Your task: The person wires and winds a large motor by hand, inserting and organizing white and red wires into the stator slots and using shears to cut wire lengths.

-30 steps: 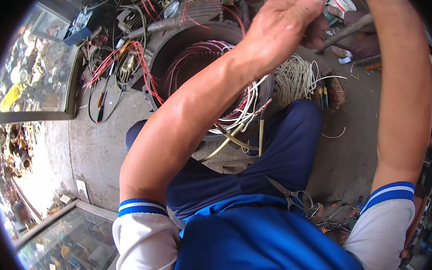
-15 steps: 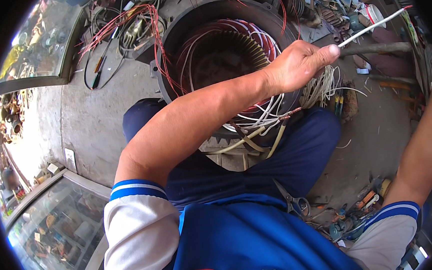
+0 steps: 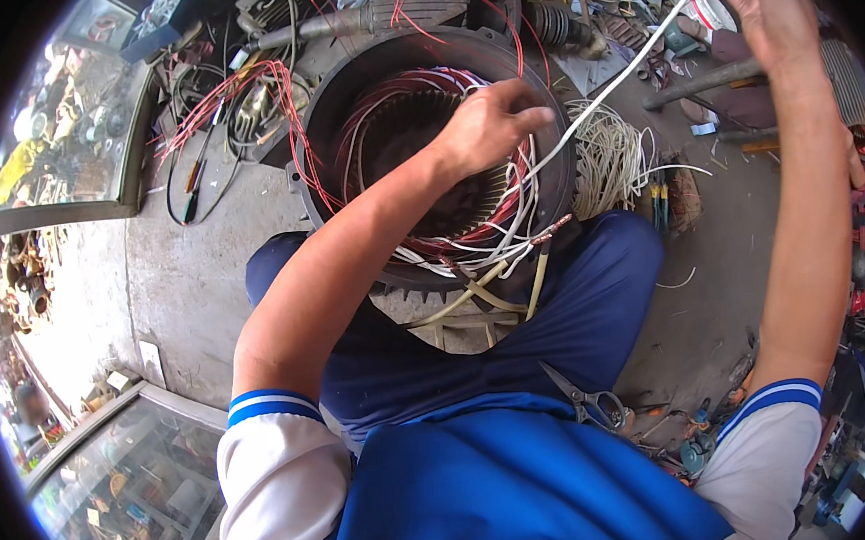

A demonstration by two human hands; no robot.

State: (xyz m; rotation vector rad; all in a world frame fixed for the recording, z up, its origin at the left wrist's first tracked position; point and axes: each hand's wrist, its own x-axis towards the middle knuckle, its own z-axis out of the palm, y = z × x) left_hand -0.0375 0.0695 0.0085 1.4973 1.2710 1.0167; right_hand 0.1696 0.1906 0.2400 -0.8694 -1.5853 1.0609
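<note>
A long white sleeve (image 3: pixel 629 68) with a red wire showing at its far end stretches up to the right from a round motor stator (image 3: pixel 317 163). At the upper right, my right hand (image 3: pixel 773 10) reaches to that far end and pinches it near the fingertips; the other fingers are spread. Over the stator's bore is my left hand (image 3: pixel 493 127), slightly blurred. Its thumb points right, just above the sleeve, while its other fingers are hidden underneath. Red and white wires lie around the windings, and spliced bare copper ends (image 3: pixel 553 229) show at the near rim.
A bundle of white wire (image 3: pixel 611 162) lies right of the stator, beside pliers (image 3: pixel 660 204). Scissors (image 3: pixel 587 400) rest on my lap. Red wires (image 3: pixel 230 99) hang out at the left. Glass cases (image 3: pixel 131 482) stand at the left. Scrap parts crowd the upper right.
My left hand has moved left from the sleeve's outer end to over the bore. My right hand has risen to the upper right and taken the sleeve's end, drawing it farther out.
</note>
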